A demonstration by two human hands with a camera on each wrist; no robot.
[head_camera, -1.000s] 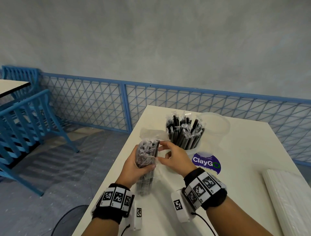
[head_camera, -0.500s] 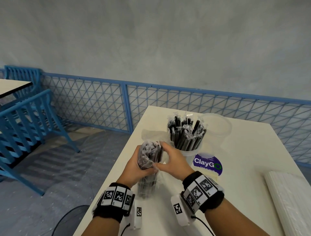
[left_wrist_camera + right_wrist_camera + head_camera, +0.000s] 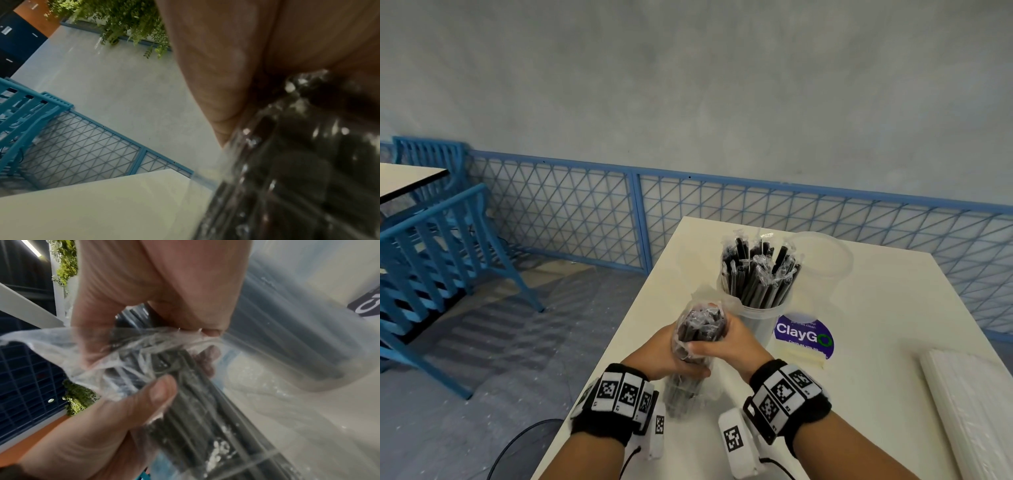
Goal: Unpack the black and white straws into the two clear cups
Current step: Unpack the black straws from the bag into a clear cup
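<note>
Near the near-left part of a white table [image 3: 887,308], a clear plastic bag of black straws [image 3: 697,346], held upright with the long axis running from the tabletop up and slightly away, open mouth at the top. Left hand [image 3: 664,353] wrapped round the middle of the bag from the left, fingers curled across its near side, clamped on it; in the left wrist view only the palm [image 3: 257,48] pressed against blurred black straws in shiny film. Right hand [image 3: 729,342] closed on the upper part of the bag from the right, thumb across the front; in the right wrist view thumb [image 3: 148,402] pressing the crumpled film against the straws and fingers [image 3: 164,296] curled over the mouth of the bag. Lower end of the bag at or just above the tabletop; contact not clear.

Just beyond and to the right, a clear cup [image 3: 760,318] full of wrapped black straws [image 3: 756,274], standing upright, fanned outward at the top. Behind it to the right, a second clear cup [image 3: 825,260], nothing visible inside. Near the first cup, a purple "ClayGo" sticker [image 3: 804,337] flat on the table. At the right edge, a long pack of white straws [image 3: 976,411] lying flat, long axis running near to far. Past the table, a blue mesh fence [image 3: 551,219] and a blue chair [image 3: 438,253] on the left.
</note>
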